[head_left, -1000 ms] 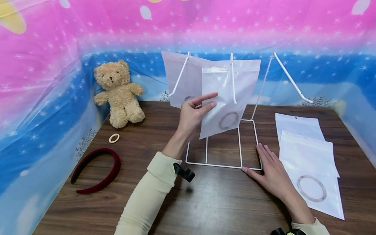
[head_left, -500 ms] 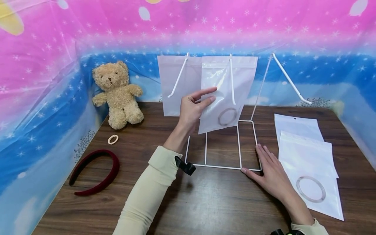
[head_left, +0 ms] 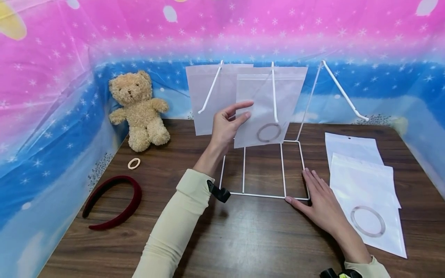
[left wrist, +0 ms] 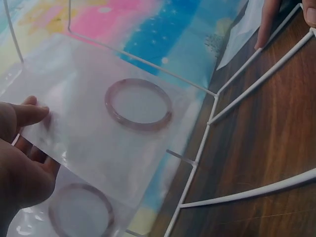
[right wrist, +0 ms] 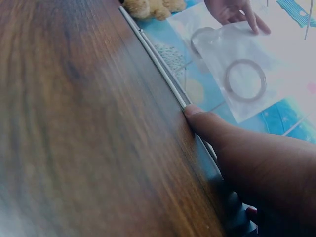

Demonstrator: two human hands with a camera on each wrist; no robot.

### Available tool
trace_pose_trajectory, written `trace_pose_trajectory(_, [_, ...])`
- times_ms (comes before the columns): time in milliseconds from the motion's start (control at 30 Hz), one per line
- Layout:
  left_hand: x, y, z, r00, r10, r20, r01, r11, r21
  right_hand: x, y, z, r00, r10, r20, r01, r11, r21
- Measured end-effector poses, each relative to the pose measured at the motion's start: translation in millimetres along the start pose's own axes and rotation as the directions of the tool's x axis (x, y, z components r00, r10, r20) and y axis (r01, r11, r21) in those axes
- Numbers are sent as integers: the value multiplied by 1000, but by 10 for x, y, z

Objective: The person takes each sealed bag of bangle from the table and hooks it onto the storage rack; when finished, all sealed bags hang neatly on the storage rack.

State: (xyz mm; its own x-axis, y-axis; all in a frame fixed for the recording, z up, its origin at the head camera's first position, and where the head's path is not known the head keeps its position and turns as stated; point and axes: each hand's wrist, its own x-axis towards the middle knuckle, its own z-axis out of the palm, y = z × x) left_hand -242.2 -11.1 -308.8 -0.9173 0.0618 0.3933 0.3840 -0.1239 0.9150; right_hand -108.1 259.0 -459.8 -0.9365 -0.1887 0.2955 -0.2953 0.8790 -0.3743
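My left hand (head_left: 225,125) holds the left edge of a white zip bag (head_left: 259,90) with a bangle (left wrist: 139,104) inside. In the left wrist view the thumb (left wrist: 34,115) lies on the bag's front, with other fingers behind its edge. This bag hangs on the middle arm (head_left: 274,98) of a white wire display rack (head_left: 283,170). Another zip bag (head_left: 205,92) hangs on the left arm, partly behind my left hand. My right hand (head_left: 321,204) rests with extended fingers on the rack base's front right corner. Its thumb (right wrist: 195,111) touches the front bar.
Two more white zip bags lie overlapped at right, the top zip bag (head_left: 361,185) showing a bangle. The rack's right arm (head_left: 344,89) bears no bag. At left are a teddy bear (head_left: 137,110), a small pale ring (head_left: 133,163) and a dark red headband (head_left: 133,200).
The middle bag has straightened, its lower edge rising, and my left hand has shifted slightly up with it. The left bag now hangs more upright. My right hand stays put.
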Motion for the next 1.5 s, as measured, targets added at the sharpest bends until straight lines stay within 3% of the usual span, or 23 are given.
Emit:
trace_pose_trajectory(167, [5, -49, 2, 1000, 21, 9, -21, 1000, 2, 5, 3, 2, 1000, 10, 7, -10, 1000, 2])
trace_pose_trajectory(400, [-29, -47, -82, 996, 47, 73, -43, 998, -49, 0, -1, 7, 1000, 18, 18, -18, 1000, 6])
trace_pose_trajectory(667, [-249, -78, -486, 987, 78, 141, -84, 996, 35, 6, -14, 15, 1000, 10, 21, -10, 1000, 4])
trace_pose_trajectory(767, [-390, -106, -644, 984, 40, 171, -48, 998, 41, 14, -16, 8, 1000, 7, 15, -7, 1000, 4])
trace_pose_trajectory(833, [-511, -98, -724, 981, -26, 192, 11, 997, 78, 15, -15, 4, 1000, 8, 16, -8, 1000, 7])
trace_pose_trajectory(900, [-642, -84, -789, 967, -125, 224, 89, 983, 162, 11, -12, 0, 1000, 12, 24, -12, 1000, 7])
trace_pose_trajectory(933, [-709, -78, -814, 952, -186, 241, 134, 967, 218, 9, -10, -1, 999, 16, 28, -16, 1000, 7])
trace_pose_trajectory(1000, [-834, -82, -860, 909, -314, 274, 208, 912, 354, 4, -5, -4, 999, 27, 37, -27, 1000, 5])
trace_pose_trajectory(1100, [-993, -123, -908, 836, -463, 295, 271, 815, 512, 3, -2, -14, 998, 42, 46, -42, 999, -2])
trace_pose_trajectory(1167, [-1069, -180, -931, 816, -503, 284, 278, 773, 571, 6, 0, -15, 998, 46, 47, -46, 999, -6])
trace_pose_trajectory(1267, [-1140, -266, -948, 829, -496, 260, 268, 758, 594, 10, 0, -16, 998, 43, 47, -43, 999, -8])
trace_pose_trajectory(1500, [-1262, -464, -954, 889, -397, 228, 187, 769, 611, 0, -4, 0, 999, 31, 42, -31, 999, 5])
